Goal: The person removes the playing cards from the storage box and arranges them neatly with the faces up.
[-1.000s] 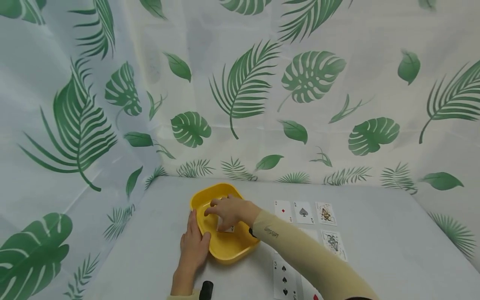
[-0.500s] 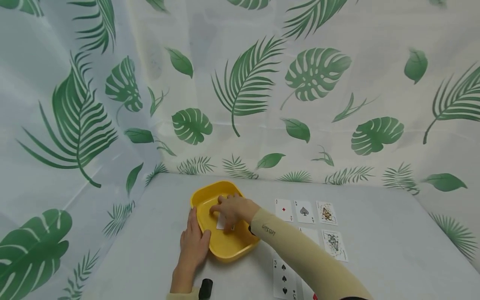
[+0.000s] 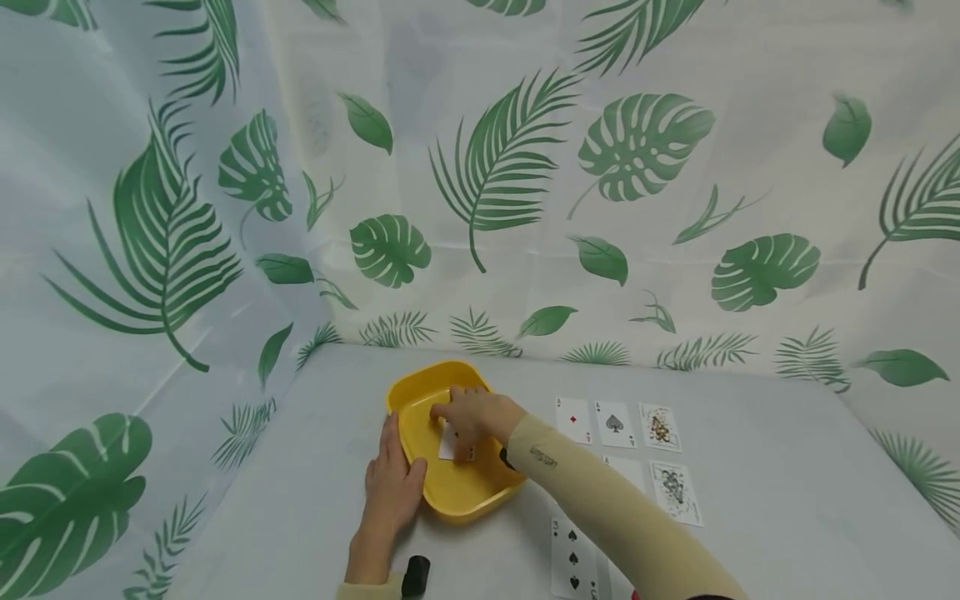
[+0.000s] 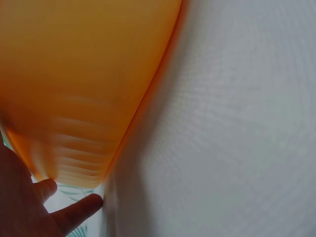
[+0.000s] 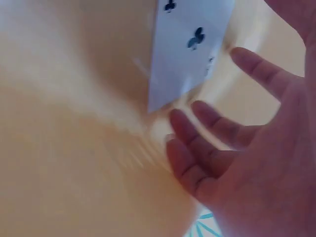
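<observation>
The table (image 3: pixel 750 467) is covered with a pale cloth and carries a yellow tray (image 3: pixel 450 492) near its left side. The left hand (image 3: pixel 392 487) lies flat against the tray's left rim, fingers straight. The right hand (image 3: pixel 480 414) is over the tray with fingers spread and relaxed — it grips nothing. A clubs card (image 5: pixel 190 47) lies inside the tray, just beside these fingers. Other cards (image 3: pixel 615 423) lie face up to the right of the tray.
</observation>
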`<state>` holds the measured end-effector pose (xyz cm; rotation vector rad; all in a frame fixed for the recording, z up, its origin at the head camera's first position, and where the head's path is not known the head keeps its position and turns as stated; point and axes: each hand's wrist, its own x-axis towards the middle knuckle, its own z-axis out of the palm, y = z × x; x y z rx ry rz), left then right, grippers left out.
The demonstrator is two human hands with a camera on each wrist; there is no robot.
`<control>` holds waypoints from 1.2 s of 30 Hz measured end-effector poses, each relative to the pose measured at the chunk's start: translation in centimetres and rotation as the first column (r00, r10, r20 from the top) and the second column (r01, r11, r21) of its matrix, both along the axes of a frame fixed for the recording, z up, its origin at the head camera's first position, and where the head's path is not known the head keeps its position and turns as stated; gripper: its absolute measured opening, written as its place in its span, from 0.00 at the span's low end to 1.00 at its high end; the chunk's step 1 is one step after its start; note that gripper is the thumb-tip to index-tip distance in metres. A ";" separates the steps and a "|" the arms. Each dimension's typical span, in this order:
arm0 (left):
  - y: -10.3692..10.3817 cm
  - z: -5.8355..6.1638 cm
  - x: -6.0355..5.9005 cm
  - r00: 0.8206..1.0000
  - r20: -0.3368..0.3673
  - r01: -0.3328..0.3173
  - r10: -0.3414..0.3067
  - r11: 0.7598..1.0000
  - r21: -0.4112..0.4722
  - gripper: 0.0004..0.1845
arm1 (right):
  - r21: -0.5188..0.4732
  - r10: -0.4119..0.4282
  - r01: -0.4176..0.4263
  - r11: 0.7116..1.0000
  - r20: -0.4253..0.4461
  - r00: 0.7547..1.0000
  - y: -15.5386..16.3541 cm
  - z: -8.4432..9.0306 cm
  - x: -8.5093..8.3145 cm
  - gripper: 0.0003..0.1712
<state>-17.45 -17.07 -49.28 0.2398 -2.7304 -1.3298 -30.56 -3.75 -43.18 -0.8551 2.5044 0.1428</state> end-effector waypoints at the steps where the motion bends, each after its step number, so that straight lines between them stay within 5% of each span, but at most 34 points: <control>1: 0.0 0.0 0.0 1.000 0.000 0.001 -0.001 1.000 0.000 0.43 | 0.003 0.001 -0.001 1.000 0.006 1.000 0.1 0.0 0.0 0.38; 17: -0.1 0.0 -0.1 1.000 -0.016 0.015 -0.016 1.000 -0.007 0.42 | -0.010 0.106 -0.107 0.994 -0.065 0.992 0.3 0.3 0.5 0.32; 24: 0.0 0.1 0.0 1.000 -0.011 0.015 -0.015 1.000 -0.009 0.42 | 0.006 0.266 -0.269 0.963 -0.168 0.949 0.0 0.6 0.9 0.33; 36: 0.2 0.0 0.1 1.000 0.005 0.010 -0.010 1.000 -0.012 0.43 | -0.044 0.334 -0.363 0.931 -0.296 0.895 1.8 4.0 2.2 0.35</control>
